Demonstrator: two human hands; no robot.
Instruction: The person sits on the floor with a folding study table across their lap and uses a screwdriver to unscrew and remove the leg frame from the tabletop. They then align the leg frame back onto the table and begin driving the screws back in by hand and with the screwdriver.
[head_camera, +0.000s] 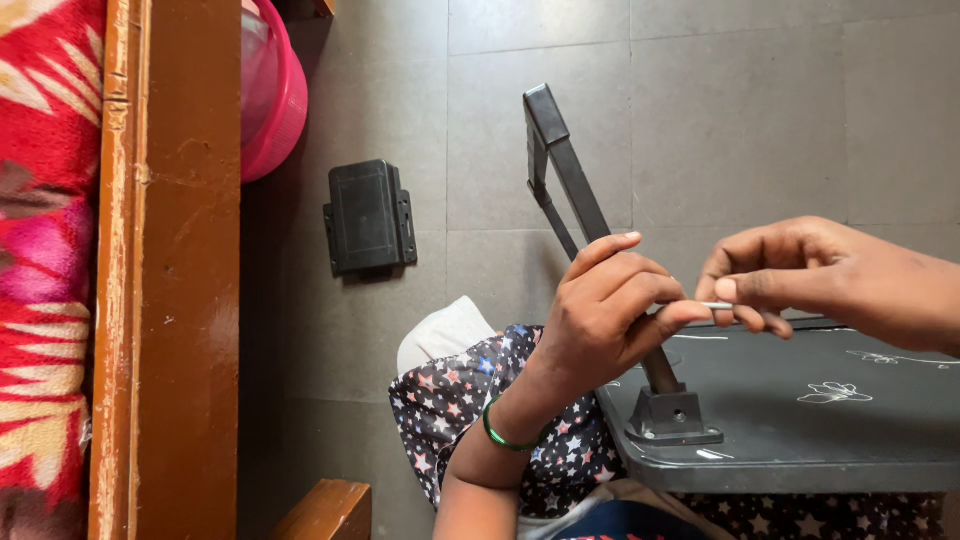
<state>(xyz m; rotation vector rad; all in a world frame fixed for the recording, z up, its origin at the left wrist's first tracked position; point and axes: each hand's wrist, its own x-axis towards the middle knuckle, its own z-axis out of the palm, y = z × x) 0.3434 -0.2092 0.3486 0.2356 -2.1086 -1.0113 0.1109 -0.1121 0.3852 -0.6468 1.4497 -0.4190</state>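
A flat black rectangular case (369, 216) with side latches lies closed on the grey floor beside the wooden frame; no labels, signs or screens show

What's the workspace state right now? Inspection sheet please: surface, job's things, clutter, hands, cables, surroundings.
Surface: dark grey board with white scribbles, resting across the person's lap.
Job's things: black metal leg frame rising tilted from a bracket on the board; thin silver pin between both hands.
Clutter: black plastic case on the floor.
Hands: left hand pinches the pin against the frame, green bangle on the wrist; right hand pinches the pin's other end.
Cables: nothing seen.
Surroundings: grey tiled floor, wooden bed frame with red patterned blanket, pink tub.
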